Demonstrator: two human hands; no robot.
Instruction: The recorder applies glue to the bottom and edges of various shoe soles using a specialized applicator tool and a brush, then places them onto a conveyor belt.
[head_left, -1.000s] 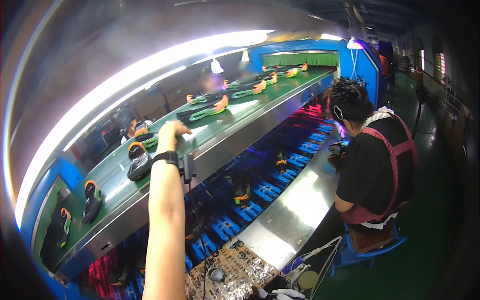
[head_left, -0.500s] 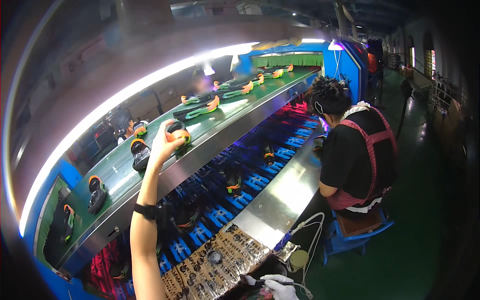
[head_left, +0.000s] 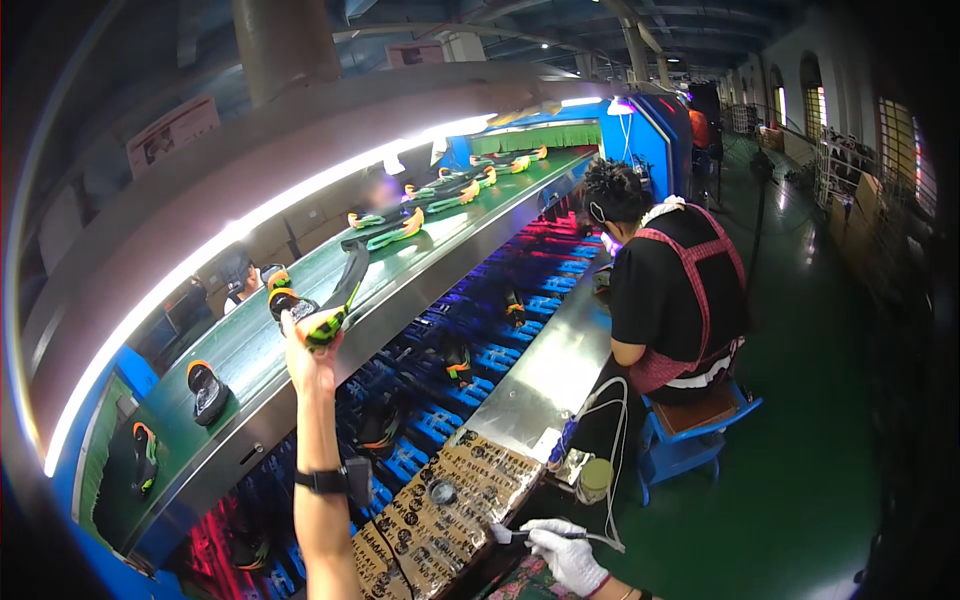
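Observation:
My left hand [head_left: 312, 362], bare, is reaching up to the green conveyor belt [head_left: 258, 343]. Its fingers are closed on a black shoe [head_left: 324, 326] with neon green and orange parts, tilted at the belt's near edge. Just behind that hand another black and orange shoe [head_left: 284, 300] rests on the belt. Low in the view my right hand [head_left: 568, 556], in a white glove, is closed around a slim black-handled tool [head_left: 520, 536] with a pale tip. A white tube or cord runs near the tool's rear end.
Below the belt is a lower blue-slatted conveyor [head_left: 470, 395] carrying dark shoes. A cardboard-covered ledge [head_left: 425, 525] holds a small round dish [head_left: 441, 492]. A yellowish jar [head_left: 594, 480] stands beside it. A co-worker [head_left: 680, 290] sits on a blue stool [head_left: 690, 430] at right.
My left hand has drawn the shoe nearer and lower, and the shoe has turned. The right hand, still holding the tool, shows more fully. The whole view has shifted.

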